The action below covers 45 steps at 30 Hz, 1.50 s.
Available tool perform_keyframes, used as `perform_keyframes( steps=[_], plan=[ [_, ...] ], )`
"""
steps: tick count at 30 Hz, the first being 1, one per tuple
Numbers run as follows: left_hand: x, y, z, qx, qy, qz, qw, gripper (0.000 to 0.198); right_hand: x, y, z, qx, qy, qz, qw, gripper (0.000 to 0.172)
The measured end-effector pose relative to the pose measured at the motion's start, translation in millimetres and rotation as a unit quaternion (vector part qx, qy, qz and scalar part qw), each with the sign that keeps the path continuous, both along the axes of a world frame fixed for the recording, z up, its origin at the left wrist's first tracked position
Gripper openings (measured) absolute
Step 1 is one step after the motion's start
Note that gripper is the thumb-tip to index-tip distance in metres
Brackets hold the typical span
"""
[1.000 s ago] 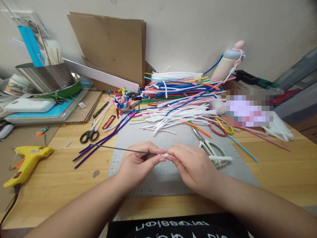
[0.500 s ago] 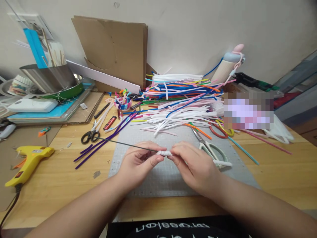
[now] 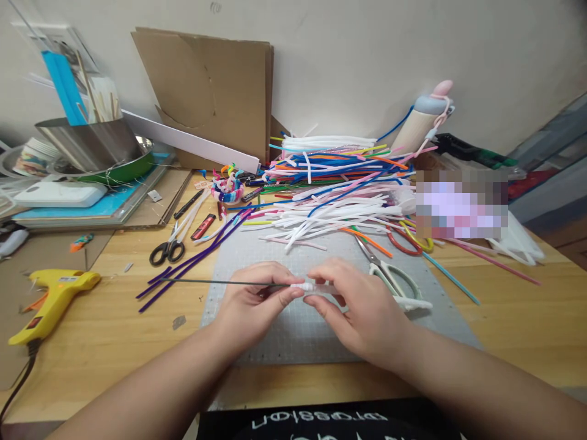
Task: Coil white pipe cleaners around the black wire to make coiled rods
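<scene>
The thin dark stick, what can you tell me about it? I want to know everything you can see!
The stick is straight, smooth-looking and very thin; I can't tell what it's made of. It's nearly level, held above the grey mat. The left hand pinches it near the right end, where a white strip is coiled around it. Its left end sticks out past the hand, over the purple strips in this view.
</scene>
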<state>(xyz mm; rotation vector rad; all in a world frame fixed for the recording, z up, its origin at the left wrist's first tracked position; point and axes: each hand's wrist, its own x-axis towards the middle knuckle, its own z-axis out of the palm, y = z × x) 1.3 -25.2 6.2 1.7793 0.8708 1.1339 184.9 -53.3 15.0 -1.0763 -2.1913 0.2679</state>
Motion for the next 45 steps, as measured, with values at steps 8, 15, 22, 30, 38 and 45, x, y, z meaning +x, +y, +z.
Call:
perform_keyframes(
  steps=[8,15,22,30,38,45],
  plan=[
    [0.6,0.0,-0.3,-0.003,-0.013,-0.021,1.000,0.007,1.8,1.0,-1.3,0.052,-0.003,0.006,0.999,0.009],
    [-0.4,0.2,-0.2,0.005,-0.027,-0.019,0.999,0.008,0.0,0.7,1.1,0.015,-0.032,0.002,0.999,0.018],
    [-0.6,-0.8,0.7,0.028,-0.023,-0.012,0.999,0.003,0.2,-0.9,1.5,-0.028,0.003,0.012,1.000,0.008],
    [1.0,0.4,-0.8,0.028,-0.047,-0.020,0.998,0.005,2.1,1.3,-4.8,0.008,0.035,0.021,0.999,0.004],
    [-0.2,-1.9,-0.3,-0.065,-0.097,-0.029,0.993,0.012,1.6,-0.1,-1.2,0.001,0.033,-0.010,0.999,0.008],
    [1.0,1.3,0.0,-0.031,-0.107,-0.040,0.993,0.006,1.2,-0.6,3.1,-0.011,-0.008,0.013,1.000,0.020]
  ],
)
